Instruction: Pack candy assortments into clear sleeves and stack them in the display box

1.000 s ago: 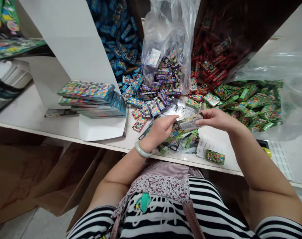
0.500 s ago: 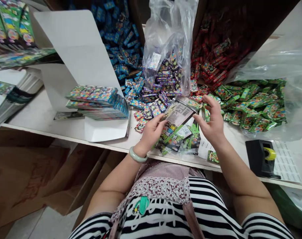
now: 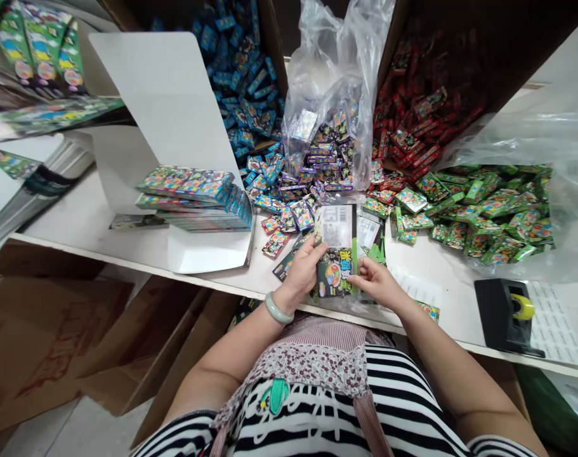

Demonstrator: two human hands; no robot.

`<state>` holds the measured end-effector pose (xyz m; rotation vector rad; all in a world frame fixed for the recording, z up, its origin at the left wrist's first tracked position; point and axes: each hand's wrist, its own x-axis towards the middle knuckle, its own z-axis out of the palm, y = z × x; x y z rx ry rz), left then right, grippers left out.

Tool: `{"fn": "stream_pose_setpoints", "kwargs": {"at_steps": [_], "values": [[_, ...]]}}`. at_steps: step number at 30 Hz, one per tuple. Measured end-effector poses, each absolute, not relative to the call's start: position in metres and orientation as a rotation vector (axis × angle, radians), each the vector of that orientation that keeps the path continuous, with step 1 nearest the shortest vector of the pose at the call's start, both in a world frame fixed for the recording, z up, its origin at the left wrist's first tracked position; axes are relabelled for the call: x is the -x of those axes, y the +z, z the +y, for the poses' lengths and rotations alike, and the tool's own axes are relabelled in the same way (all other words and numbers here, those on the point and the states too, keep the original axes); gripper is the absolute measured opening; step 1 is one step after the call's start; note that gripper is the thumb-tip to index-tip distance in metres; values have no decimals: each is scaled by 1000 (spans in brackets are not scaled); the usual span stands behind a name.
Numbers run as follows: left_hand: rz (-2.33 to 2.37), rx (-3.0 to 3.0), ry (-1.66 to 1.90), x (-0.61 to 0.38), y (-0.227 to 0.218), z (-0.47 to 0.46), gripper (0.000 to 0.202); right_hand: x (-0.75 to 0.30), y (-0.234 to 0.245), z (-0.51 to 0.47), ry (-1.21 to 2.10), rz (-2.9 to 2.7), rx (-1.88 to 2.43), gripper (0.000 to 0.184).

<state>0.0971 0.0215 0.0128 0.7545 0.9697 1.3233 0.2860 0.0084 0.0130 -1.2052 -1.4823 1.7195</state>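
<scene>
Straighter than a moment ago, the printed packet is at the body's twelve o'clock, the left hand clamped on its eight-o'clock edge. At five, the right hand curls, its grip unclear; straightening seems in hand, next needing steady hold.

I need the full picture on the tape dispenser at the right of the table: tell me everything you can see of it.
The tape dispenser has a black, hard-looking body, probably plastic, with a yellow roll seated toward its right side. A thin dark part juts out low at the right. It sits on the white table, close to the front edge, next to a sheet of pale labels. Neither hand touches it. I can't make out any loose tape end.
</scene>
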Motion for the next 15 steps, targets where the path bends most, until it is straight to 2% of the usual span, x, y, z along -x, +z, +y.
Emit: {"fn": "stream_pose_setpoints", "kwargs": {"at_steps": [3, 5, 8, 10, 12, 15], "values": [[983, -954, 1349, -99, 15, 20, 64, -297, 3, -4, 1891, -1505, 1147, 44], [999, -1093, 1293, -102, 13, 16, 73, -306, 4, -6, 1925, -1470, 1099, 52], [958, -1224, 1144, -106, 9, 6, 81, -318, 17, -2, 1575, -1354, 1178, 71], [905, -1233, 1091, -104, 9, 1, 80, -323, 27, 2, 1355, -1320, 1229, 74], [852, -1208, 1048, -99, 12, -1, 74, -323, 32, 5, 1304, -1347, 1227, 66], [822, -1180, 982, -91, 21, -3, 57, -318, 34, 2, 1335, -1411, 1191, 46]]}}
